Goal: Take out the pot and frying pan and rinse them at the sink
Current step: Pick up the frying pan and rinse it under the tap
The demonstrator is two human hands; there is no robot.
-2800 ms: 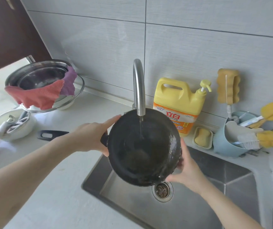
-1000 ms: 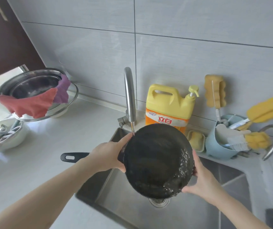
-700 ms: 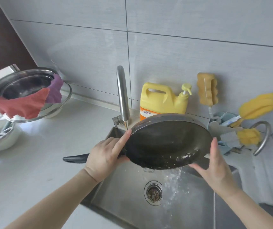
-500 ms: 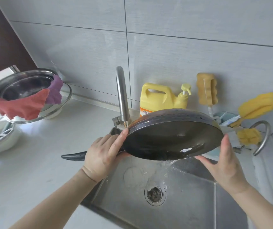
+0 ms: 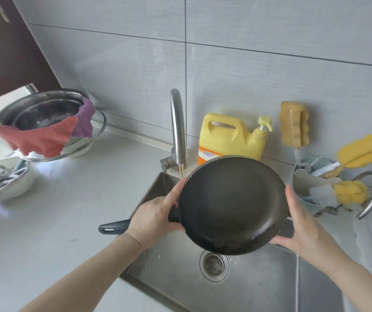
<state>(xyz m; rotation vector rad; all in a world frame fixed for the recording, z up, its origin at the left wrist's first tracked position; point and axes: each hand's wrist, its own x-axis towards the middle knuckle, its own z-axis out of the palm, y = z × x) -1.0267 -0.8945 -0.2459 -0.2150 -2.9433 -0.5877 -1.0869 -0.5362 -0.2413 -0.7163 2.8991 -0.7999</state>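
The frying pan [image 5: 232,206] was held tilted over the sink [image 5: 259,289], beside the running faucet [image 5: 178,129]. Its handle base was gripped by the left hand [image 5: 155,218]; its right rim was supported by the right hand [image 5: 300,221], fingers straight.

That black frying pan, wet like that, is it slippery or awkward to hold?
Probably a bit slippery: the frying pan glistens wet near its lower rim. It looks rigid. Likely unwieldy one-handed, since the left hand grips by the handle while the right hand steadies the rim.
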